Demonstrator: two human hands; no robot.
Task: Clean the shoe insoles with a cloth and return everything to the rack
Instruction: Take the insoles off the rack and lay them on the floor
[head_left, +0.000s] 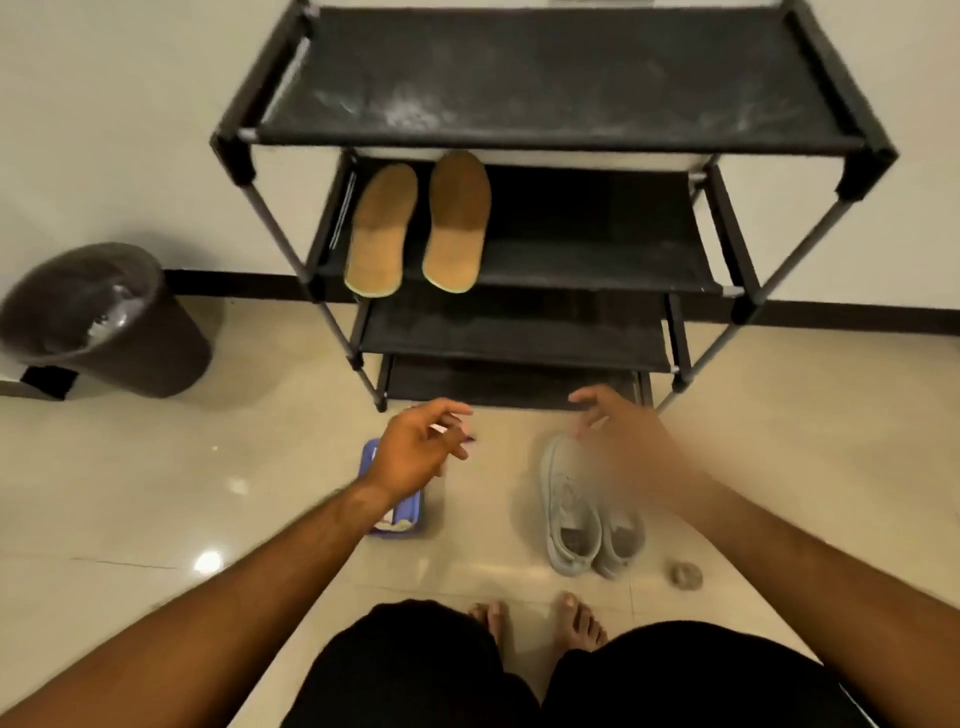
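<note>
The black rack (550, 140) stands against the wall, four fabric shelves one under another, the top one dusty. Left of the rack, by the skirting, is a dark bin (130, 332) with crumpled waste in it. On the floor just in front of the rack's lowest shelf sits a pair of grey shoes (571, 514), side by side with their toes towards the rack. The two tan insoles (457, 218) lie on the rack's second shelf at its left end, with their near ends over the front rail. In front of the rack's left leg is a blue tray-like thing (410, 512), mostly under my arm; I cannot tell whether the cloth is in it. A small round object (685, 576) lies farthest from the rack, beyond the shoes' heels.

My left hand (415, 457) hovers above the blue thing, fingers loose and apart, gripping nothing I can make out. My right hand (623, 436) is blurred and hangs over the shoes' toes, fingers spread and holding nothing.

With the insoles lying on the shelf, I judge the wiping done and the returning under way. Next I should lower my right hand, pinch both shoes at the collars and lift them to a shelf.
</note>
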